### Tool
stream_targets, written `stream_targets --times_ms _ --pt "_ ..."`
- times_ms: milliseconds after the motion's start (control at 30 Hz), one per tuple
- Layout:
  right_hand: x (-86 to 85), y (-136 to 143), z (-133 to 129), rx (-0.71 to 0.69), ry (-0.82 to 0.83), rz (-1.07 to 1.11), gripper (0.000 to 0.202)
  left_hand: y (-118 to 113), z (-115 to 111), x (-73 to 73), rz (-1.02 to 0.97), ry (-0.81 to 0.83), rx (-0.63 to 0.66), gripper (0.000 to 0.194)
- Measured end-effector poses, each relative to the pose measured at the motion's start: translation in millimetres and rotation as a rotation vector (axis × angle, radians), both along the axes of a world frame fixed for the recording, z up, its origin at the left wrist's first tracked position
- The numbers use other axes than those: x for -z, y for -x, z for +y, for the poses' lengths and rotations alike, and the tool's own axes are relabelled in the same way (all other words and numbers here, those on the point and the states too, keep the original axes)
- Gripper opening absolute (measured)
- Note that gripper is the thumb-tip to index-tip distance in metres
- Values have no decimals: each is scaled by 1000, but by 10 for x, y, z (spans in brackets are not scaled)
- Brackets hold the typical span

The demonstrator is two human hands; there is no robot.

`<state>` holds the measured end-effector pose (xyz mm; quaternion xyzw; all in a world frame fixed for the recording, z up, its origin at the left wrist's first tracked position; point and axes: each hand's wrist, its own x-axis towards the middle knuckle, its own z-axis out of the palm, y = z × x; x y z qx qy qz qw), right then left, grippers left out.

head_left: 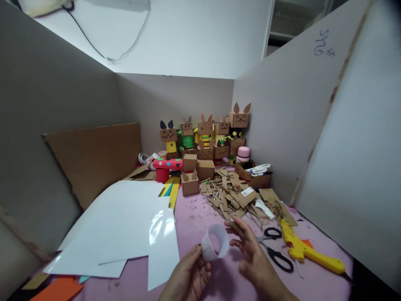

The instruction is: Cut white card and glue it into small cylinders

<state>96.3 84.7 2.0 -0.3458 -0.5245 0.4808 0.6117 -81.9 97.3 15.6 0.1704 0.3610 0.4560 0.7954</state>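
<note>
A short white ring [216, 242], open at both ends and seemingly of thin paper or plastic, is pinched by my left hand [196, 267] at its lower left side. To the right of the ring, my right hand [249, 255] hovers with fingers spread and apart from it. Black-handled scissors [275, 248] lie just beyond my right hand. Next to them rests a yellow hot glue gun [310, 248]. Large glossy white sheets [125, 221] cover the left side of the pink table.
A heap of cardboard scraps [228, 190] lies beyond my hands. Cardboard animal figures [205, 129] stand in rows at the back, near plain small boxes [190, 182]. An open box [258, 179] holds white cable. Grey panels [175, 96] enclose the table.
</note>
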Motion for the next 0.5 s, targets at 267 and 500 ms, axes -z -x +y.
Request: stream_targets --times_ms 267,500 --pt "-75 109 -57 -186 109 -170 61 -54 -72 150 591 -528 68 35" --pt "-120 138 -63 -220 54 -381 42 26 -97 54 948 -1017 141 48"
